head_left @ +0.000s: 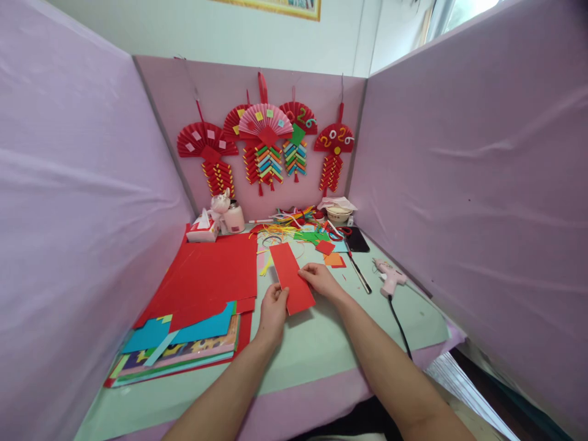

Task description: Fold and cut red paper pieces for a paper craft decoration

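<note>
A red paper rectangle is held a little above the table, tilted, between my two hands. My left hand pinches its near left edge, thumb on top. On the opposite long edge, my right hand grips with thumb and curled fingers. Large red sheets lie to the left of the hands. Beyond the held paper are small squares, among them a red square and an orange piece.
A pink glue gun with a black cord lies at right. Near it are a black-and-silver stick, red-handled scissors and a black phone-like slab. Coloured paper is stacked front left. A tissue box stands behind; fan ornaments hang on the back panel.
</note>
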A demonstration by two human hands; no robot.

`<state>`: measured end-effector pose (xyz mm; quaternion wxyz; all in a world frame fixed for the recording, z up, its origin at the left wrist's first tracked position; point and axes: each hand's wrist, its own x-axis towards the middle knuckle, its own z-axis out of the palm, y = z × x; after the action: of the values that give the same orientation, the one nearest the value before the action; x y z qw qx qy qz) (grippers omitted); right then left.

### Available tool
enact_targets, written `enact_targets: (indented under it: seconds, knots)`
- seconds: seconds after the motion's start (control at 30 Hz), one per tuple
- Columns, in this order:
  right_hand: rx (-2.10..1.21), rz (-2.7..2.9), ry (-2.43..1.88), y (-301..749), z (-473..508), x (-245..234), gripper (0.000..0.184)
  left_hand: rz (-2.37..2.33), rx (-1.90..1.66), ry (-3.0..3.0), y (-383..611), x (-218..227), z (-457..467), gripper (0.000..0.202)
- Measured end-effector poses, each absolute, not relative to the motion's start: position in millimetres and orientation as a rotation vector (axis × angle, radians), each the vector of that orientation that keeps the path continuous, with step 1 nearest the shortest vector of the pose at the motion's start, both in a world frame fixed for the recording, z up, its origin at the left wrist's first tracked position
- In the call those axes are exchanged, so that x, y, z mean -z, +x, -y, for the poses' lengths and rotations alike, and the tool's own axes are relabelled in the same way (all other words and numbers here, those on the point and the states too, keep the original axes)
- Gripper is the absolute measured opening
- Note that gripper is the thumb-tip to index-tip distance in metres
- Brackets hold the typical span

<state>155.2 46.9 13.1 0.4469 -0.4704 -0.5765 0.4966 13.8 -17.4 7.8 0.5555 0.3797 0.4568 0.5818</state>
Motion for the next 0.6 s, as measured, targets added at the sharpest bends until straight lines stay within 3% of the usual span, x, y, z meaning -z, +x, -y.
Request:
enact_targets:
  seconds: [0.27, 0.43, 0.6]
  knots:
    - [-1.025, 1.575, -1.372, 158, -51, -11, 0.037, -1.088, -1.352, 0.885, 14, -10, 19, 0.031]
    - [-0.577, 1.554, -1.738, 204, -61, -15, 0.019, -1.125, -1.335, 0.965, 13, -11, 21, 0.027]
    - [-0.312, 1.587, -2.121, 258, -78, -23, 0.035, -1.124, -1.288, 1.007, 13, -11, 22, 0.023]
